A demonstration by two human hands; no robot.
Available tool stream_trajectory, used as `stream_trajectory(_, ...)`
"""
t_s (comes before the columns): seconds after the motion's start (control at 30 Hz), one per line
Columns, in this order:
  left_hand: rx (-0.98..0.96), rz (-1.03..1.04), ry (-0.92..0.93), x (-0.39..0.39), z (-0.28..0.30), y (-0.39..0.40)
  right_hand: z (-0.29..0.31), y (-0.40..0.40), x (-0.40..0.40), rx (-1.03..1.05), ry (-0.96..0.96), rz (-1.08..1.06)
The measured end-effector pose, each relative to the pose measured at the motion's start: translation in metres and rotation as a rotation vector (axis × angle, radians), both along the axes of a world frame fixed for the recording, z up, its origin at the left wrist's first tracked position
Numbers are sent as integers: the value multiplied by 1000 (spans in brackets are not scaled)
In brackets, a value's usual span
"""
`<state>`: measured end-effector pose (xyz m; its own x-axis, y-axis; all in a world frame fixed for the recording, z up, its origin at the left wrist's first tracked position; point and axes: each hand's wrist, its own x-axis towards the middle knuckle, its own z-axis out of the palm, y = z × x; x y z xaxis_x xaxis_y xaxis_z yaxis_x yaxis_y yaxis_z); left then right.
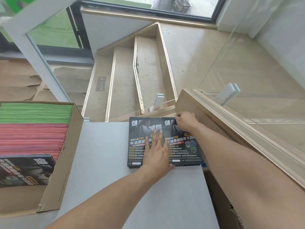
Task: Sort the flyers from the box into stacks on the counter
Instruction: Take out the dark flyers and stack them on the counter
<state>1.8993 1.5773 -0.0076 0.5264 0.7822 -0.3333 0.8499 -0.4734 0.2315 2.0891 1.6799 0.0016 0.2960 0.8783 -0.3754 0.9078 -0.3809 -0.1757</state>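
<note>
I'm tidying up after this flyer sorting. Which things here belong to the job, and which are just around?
Job: cardboard box, left flyer stack, right flyer stack, counter, left hand, right hand.
Around: stairs, glass railing, window.

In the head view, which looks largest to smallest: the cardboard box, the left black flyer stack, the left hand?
1. cardboard box, clearly largest, though nearer the camera.
2. left black flyer stack.
3. left hand, resting flat on it.
</note>
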Motion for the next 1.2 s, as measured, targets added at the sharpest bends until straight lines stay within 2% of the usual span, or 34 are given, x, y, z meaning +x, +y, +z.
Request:
stream_trajectory(0.17, 6, 12, -58, -3, -7, -1, -12, 6, 4, 62, 23, -104)
stream_trajectory(0.57, -37, -35, -69, -5, -6, 6, -10, 2, -2, 67, 6, -144)
stream_trajectory(0.77, -45, -52, -74, -7, -5, 8, -25, 3, 7, 45, 39, -85)
stream_trajectory(0.97, -51, -51, -99, -9, -3, 9, -8, -2, -6, 63, 42, -76)
stream_trajectory(1.2, 27, -78, -158, -15, -10, 7, -9, -3, -3, 54, 18, -42)
